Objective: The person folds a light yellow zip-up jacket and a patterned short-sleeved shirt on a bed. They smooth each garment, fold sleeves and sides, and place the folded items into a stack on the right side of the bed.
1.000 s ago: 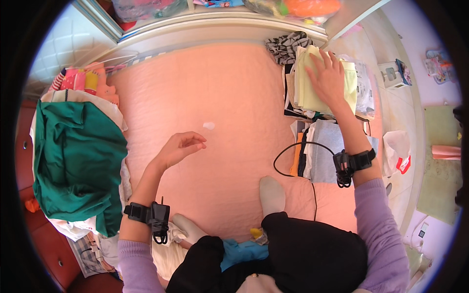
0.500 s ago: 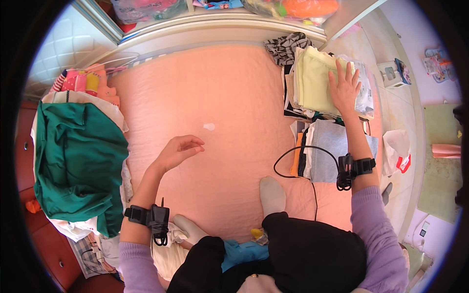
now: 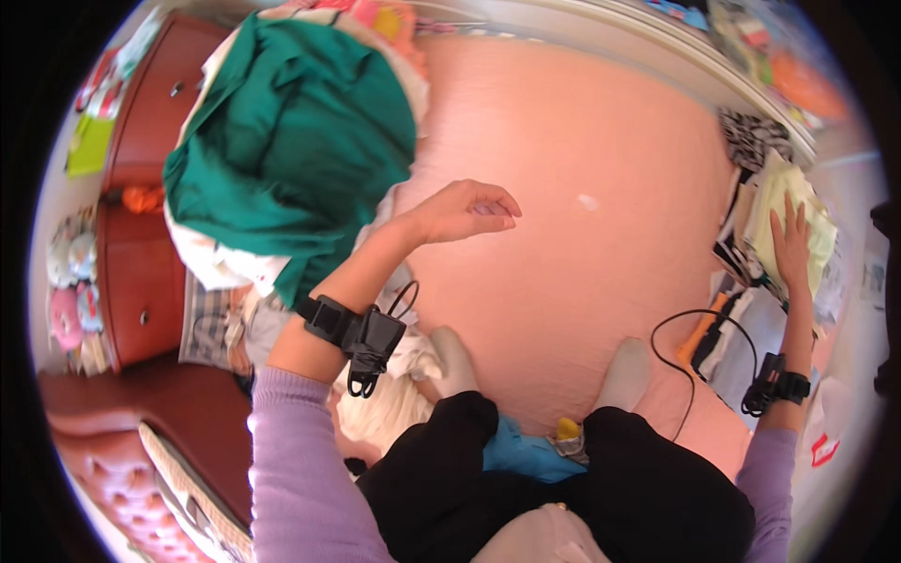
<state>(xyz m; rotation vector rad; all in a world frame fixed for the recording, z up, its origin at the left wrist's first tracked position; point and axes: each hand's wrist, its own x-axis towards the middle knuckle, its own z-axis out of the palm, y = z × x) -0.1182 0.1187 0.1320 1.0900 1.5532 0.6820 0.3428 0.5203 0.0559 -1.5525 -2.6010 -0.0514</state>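
Right hand (image 3: 791,246) lies flat, fingers spread, on pale yellow folded cloth (image 3: 798,211), partly covering it. Left hand (image 3: 463,210) hovers empty, loosely curled, over pink sheet (image 3: 582,272).

few packages or labels show, and no screens or signs can be made out. at the far right edge, beside the bed, lies a white packet (image 3: 824,439) with a red mark on it, low down near the right forearm. just above it, at the right rim, a pale printed sheet or packet (image 3: 873,277) in grey and white lies flat; its kind cannot be told. at the far left a yellow-green card-like piece (image 3: 89,143) rests on the red-brown dresser (image 3: 131,272).
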